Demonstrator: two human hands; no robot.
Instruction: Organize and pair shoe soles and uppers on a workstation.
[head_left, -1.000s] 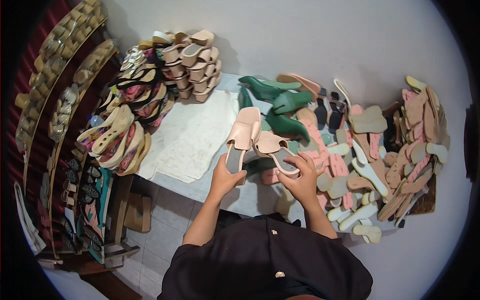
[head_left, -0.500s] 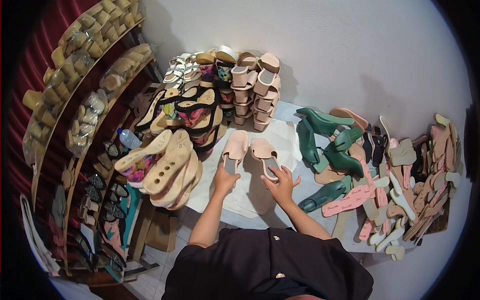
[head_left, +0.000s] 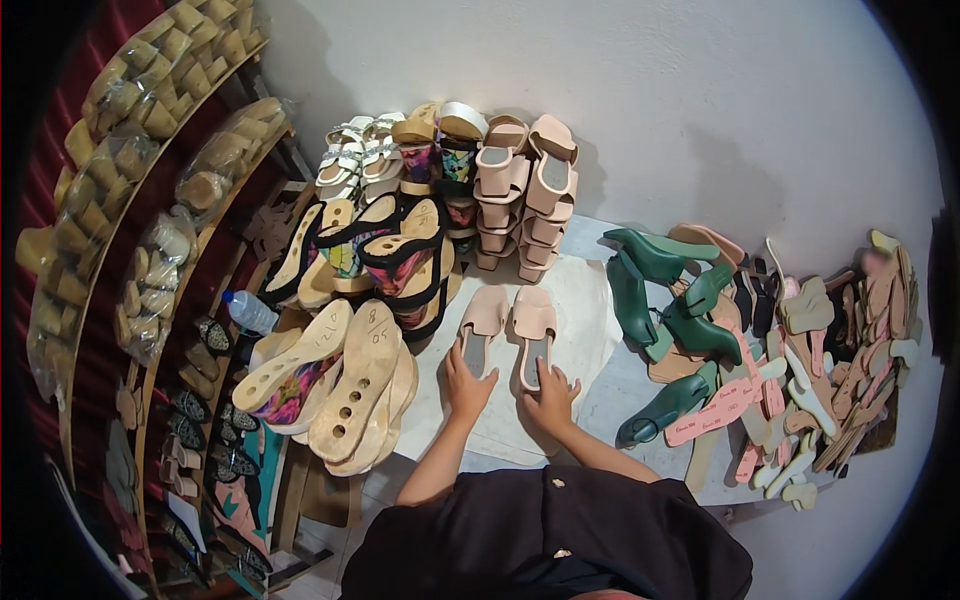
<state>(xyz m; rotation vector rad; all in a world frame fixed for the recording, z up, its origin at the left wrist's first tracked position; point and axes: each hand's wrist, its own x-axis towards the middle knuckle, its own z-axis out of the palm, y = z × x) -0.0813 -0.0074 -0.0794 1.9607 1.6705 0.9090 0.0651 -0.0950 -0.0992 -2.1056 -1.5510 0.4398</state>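
Two pale pink open-toed slide sandals with grey insoles lie side by side, toes pointing away from me. My left hand holds the left sandal at its heel end, fingers along the outer side and thumb on the inner side. At the heel end of the right sandal, my right hand grips the edge, with one finger reaching over the insole. Both heels are partly hidden by my fingers. Under the pair is a sheet of white paper.
Stacked pink sandals stand behind the paper. Floral wedge sandals and bare wedge soles crowd the left, near a water bottle. Green shoe lasts and piled sole pieces fill the right. Shelving borders the left.
The right sandal has turned from a slant to nearly straight and come closer to the left one. Both hands have drawn nearer together. The whole view has shifted slightly.
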